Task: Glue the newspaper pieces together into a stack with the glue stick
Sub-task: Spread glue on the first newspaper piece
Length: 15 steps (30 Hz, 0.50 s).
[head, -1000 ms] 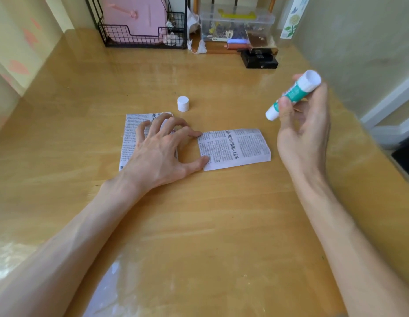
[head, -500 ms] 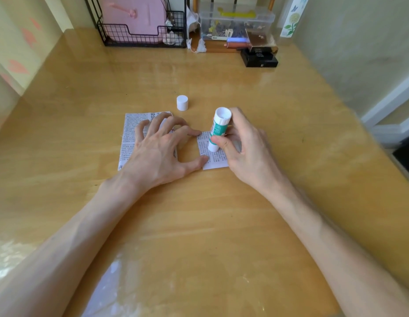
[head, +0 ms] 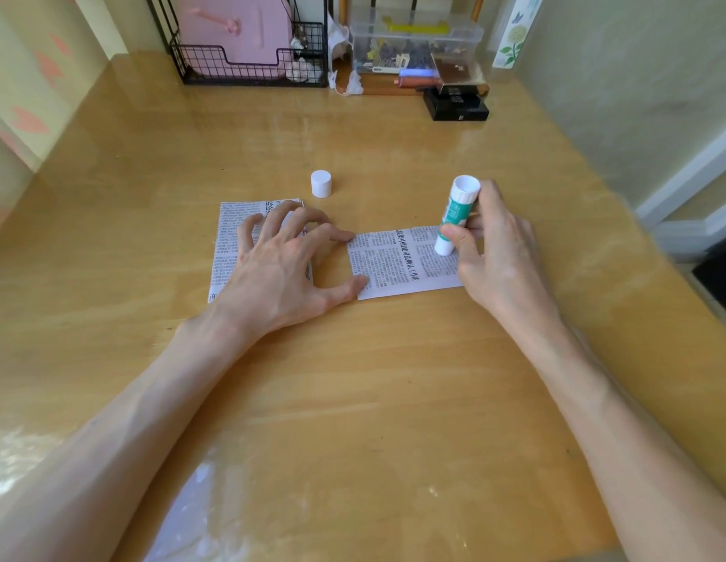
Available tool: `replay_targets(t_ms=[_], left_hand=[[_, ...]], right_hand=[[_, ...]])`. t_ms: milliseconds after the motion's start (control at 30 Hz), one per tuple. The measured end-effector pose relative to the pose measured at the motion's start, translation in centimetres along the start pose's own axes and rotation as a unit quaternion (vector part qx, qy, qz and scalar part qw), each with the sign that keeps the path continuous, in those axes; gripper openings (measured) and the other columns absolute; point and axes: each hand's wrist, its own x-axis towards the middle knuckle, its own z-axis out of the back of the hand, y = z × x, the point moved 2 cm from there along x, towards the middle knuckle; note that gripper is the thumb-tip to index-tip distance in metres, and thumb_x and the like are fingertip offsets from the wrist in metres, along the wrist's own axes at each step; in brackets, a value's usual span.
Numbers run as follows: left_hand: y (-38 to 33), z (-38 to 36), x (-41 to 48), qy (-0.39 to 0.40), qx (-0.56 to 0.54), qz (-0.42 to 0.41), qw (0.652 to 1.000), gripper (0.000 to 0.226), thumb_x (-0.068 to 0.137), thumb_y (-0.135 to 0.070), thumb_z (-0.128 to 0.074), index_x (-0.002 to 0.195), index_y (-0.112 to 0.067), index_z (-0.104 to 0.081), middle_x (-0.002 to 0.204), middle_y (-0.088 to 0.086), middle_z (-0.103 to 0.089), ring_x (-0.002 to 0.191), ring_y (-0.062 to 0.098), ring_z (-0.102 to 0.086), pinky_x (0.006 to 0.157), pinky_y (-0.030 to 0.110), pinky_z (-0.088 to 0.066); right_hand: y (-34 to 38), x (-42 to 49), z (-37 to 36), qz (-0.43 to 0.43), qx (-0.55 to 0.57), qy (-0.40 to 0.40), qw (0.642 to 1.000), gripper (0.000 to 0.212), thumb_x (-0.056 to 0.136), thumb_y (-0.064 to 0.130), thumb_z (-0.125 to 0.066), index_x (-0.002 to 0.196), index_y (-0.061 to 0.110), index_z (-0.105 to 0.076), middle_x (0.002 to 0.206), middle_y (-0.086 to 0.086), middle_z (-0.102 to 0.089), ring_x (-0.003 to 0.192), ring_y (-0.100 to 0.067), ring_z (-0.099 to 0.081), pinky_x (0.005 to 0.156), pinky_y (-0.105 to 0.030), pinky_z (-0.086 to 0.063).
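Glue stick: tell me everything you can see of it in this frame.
The glue stick is a small plastic tube, white at both ends with a green label between. A loose white cap, likely its own, stands apart on the table. The right hand grips it nearly upright, lower end on the right-hand newspaper piece, near its far edge.

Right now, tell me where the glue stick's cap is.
In the head view, the white cap stands on the table, just beyond the far right corner of the left newspaper piece, left of the glue stick that the right hand holds.
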Motion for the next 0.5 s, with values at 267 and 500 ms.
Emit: replay_targets(t_ms=[267,500], left_hand=[[0.0,-0.1,0.1,-0.002,0.005,-0.001,1.0,0.071,0.076,-0.09,-0.044,0.132,-0.048,-0.059,0.138,-0.018,-0.048,0.151,0.016,-0.026,0.123,0.052,-0.013],[0.0,-0.1,0.1,0.0,0.001,0.001,1.0,0.071,0.075,-0.089,-0.045,0.132,-0.049,-0.059,0.137,-0.019,-0.047,0.151,0.015,-0.025,0.123,0.052,-0.013]], right_hand=[[-1.6,0.5,3.1,-0.083,0.068,-0.134,0.985,0.024,0.102,0.012,-0.062,0.123,0.008,-0.053,0.106,0.001,-0.071,0.099,-0.018,-0.071,0.087,-0.032,-0.052],[2.5,-0.6,-0.7,0.003,0.284,0.033,0.958,0.021,0.102,0.002,-0.063,0.119,0.013,-0.057,0.11,-0.003,-0.072,0.102,-0.01,-0.073,0.091,-0.027,-0.058]])
